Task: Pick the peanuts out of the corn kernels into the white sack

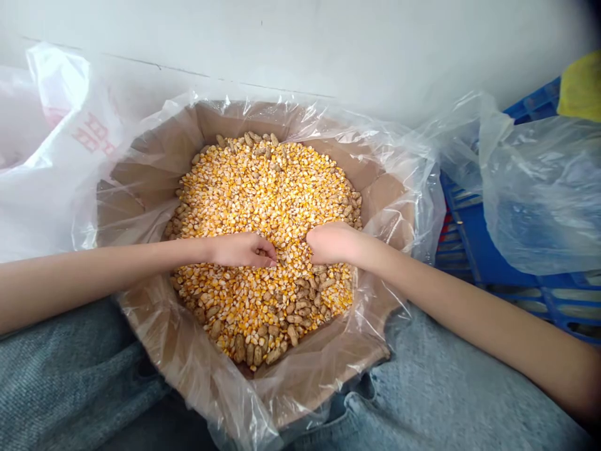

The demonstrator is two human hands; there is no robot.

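Note:
A cardboard box (375, 194) lined with clear plastic holds yellow corn kernels (244, 194) with peanuts in their shells (303, 300) among them, mostly near the front and along the edges. My left hand (244, 249) is over the middle of the corn, its fingers curled and closed; what they hold, if anything, is too small to make out. Just right of it, my right hand (331, 243) reaches down to the kernels, with its fingers hidden from view.
White plastic bags (42, 181) lie at the left. Blue plastic crates (493, 244) stand at the right, partly under a clear plastic bag (544, 194), with something yellow (582, 88) above. My jeans-covered legs (451, 376) flank the box, and a pale wall (291, 50) rises behind.

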